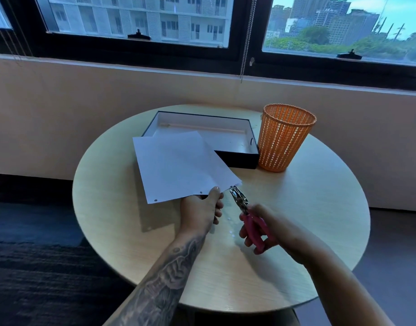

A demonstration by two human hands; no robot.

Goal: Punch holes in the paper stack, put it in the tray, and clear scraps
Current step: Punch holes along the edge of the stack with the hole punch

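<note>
Your left hand pinches the thin, floppy paper stack at its near edge, lifted above the table. Just right of it, your right hand grips the pink-handled hole punch; hold near each punch spot.

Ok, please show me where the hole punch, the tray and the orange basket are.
hole punch point(240, 203), head view, on its metal head.
tray point(239, 160), head view, on its dark front wall.
orange basket point(284, 140), head view, on its mesh side.
</note>
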